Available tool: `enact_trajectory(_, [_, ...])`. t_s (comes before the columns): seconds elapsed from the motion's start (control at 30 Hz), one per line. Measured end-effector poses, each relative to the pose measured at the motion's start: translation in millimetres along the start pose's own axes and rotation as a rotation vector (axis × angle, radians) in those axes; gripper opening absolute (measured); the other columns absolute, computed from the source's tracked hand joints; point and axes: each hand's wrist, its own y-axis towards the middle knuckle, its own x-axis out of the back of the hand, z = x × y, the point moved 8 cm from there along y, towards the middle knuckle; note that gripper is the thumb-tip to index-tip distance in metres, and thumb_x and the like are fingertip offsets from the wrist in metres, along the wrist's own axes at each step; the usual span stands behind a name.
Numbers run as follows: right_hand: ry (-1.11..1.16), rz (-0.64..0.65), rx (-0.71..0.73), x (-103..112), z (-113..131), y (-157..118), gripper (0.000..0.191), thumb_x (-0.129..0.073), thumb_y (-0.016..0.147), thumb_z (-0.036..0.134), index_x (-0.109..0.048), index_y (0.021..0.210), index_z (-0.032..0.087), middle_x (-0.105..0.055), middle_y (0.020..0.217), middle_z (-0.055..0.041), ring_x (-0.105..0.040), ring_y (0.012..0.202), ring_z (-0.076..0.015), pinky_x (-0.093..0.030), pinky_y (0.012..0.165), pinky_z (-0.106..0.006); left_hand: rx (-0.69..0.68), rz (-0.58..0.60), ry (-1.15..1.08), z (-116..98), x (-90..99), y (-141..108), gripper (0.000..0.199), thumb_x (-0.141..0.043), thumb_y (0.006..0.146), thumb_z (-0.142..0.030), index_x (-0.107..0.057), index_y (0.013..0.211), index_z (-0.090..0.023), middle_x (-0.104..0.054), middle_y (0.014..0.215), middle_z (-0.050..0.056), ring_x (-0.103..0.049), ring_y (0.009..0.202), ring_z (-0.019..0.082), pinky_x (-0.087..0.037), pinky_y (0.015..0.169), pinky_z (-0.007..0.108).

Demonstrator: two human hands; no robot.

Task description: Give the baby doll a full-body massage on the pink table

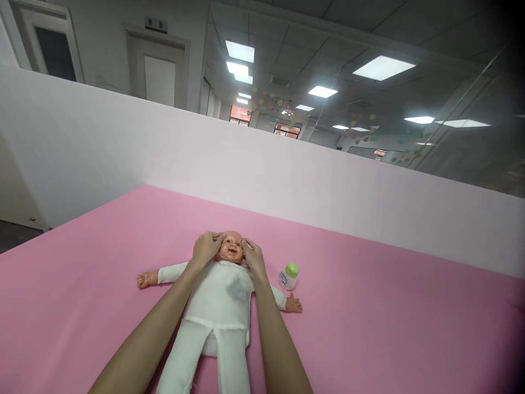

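Note:
A baby doll [223, 298] in a white cloth top and trousers lies on its back, arms stretched out sideways. Its head is toward the far side and its smiling face points up. My left hand [205, 247] is against the left side of the doll's head, fingers bent and pressed together at the temple. On the opposite side, my right hand [253, 256] rests its curved fingers at the other temple. The head is held between both hands. Some fingertips are hidden. Near the doll's right-hand arm stands a small translucent jar [288, 278] with a green lid.
Pink padded cover [369, 317] spreads over the table under the doll. A white wall panel [266, 164] borders the far edge, with glass above it on the right. Doors [158, 74] and lit ceiling panels are in the background.

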Motion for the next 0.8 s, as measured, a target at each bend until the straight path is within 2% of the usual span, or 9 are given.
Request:
enact_trajectory(0.1, [0.101, 0.212, -0.023, -8, 3, -7, 0.054, -0.069, 0.082, 0.065, -0.073, 0.115, 0.022, -0.075, 0.12, -0.0091, -0.071, 0.11, -0.0289, -0.061, 0.082, -0.038, -0.081, 0.114, -0.057, -8, 1.1, -3, 0.053, -0.045, 0.099, -0.06, -0.081, 0.091, -0.021, -0.079, 0.085, 0.008, -0.069, 0.079, 0.025, -0.04, 0.065, 0.031])
enact_trajectory(0.17, [0.105, 0.338, -0.001, -10, 11, -14, 0.055, -0.077, 0.08, 0.06, -0.071, 0.12, 0.023, -0.073, 0.126, -0.0097, -0.07, 0.113, -0.029, -0.061, 0.086, -0.039, -0.121, 0.203, -0.073, -11, 2.4, -5, 0.055, -0.045, 0.096, -0.064, -0.079, 0.089, -0.021, -0.076, 0.078, 0.006, -0.066, 0.073, 0.024, -0.04, 0.063, 0.031])
enact_trajectory(0.23, [0.058, 0.42, 0.039, -10, 20, -21, 0.061, -0.087, 0.073, 0.05, -0.069, 0.125, 0.023, -0.07, 0.132, -0.01, -0.068, 0.118, -0.0294, -0.059, 0.094, -0.04, -0.136, 0.264, -0.068, -8, 4.9, -6, 0.052, -0.054, 0.09, -0.066, -0.077, 0.089, -0.02, -0.073, 0.077, 0.005, -0.064, 0.07, 0.023, -0.04, 0.061, 0.03])
enact_trajectory(0.33, [0.008, 0.512, 0.088, -13, 31, -28, 0.077, -0.095, 0.065, 0.038, -0.063, 0.133, 0.025, -0.065, 0.14, -0.0095, -0.063, 0.127, -0.0303, -0.055, 0.104, -0.042, -0.168, 0.339, -0.084, -5, 6.8, -8, 0.052, -0.073, 0.075, -0.063, -0.075, 0.103, -0.019, -0.075, 0.086, 0.005, -0.065, 0.075, 0.025, -0.044, 0.064, 0.03])
enact_trajectory(0.43, [-0.003, 0.528, 0.118, -18, 33, -30, 0.085, -0.097, 0.061, 0.034, -0.059, 0.136, 0.026, -0.065, 0.14, -0.0088, -0.062, 0.128, -0.0302, -0.054, 0.106, -0.044, -0.213, 0.375, -0.1, -5, 7.0, -10, 0.064, -0.083, 0.063, -0.056, -0.073, 0.114, -0.019, -0.076, 0.094, 0.006, -0.067, 0.082, 0.027, -0.047, 0.068, 0.031])
enact_trajectory(0.53, [-0.019, 0.506, 0.147, -20, 30, -28, 0.085, -0.096, 0.061, 0.033, -0.058, 0.137, 0.027, -0.067, 0.138, -0.0071, -0.064, 0.126, -0.0294, -0.053, 0.107, -0.045, -0.23, 0.365, -0.079, -6, 7.0, -10, 0.065, -0.085, 0.059, -0.052, -0.073, 0.114, -0.019, -0.076, 0.094, 0.007, -0.067, 0.084, 0.028, -0.047, 0.07, 0.032])
enact_trajectory(0.67, [-0.038, 0.503, 0.162, -14, 26, -26, 0.086, -0.092, 0.066, 0.03, -0.056, 0.144, 0.03, -0.058, 0.151, -0.0061, -0.055, 0.139, -0.0296, -0.046, 0.115, -0.046, -0.248, 0.353, -0.059, -4, 8.6, -8, 0.062, -0.082, 0.062, -0.052, -0.073, 0.114, -0.019, -0.076, 0.095, 0.007, -0.067, 0.087, 0.029, -0.048, 0.073, 0.032])
enact_trajectory(0.8, [-0.025, 0.538, 0.098, -6, 23, -29, 0.091, -0.089, 0.072, 0.035, -0.048, 0.154, 0.031, -0.04, 0.166, -0.0074, -0.04, 0.151, -0.0299, -0.035, 0.123, -0.047, -0.275, 0.424, -0.107, 2, 10.7, -9, 0.056, -0.075, 0.068, -0.052, -0.073, 0.114, -0.02, -0.074, 0.094, 0.005, -0.066, 0.084, 0.027, -0.048, 0.071, 0.032])
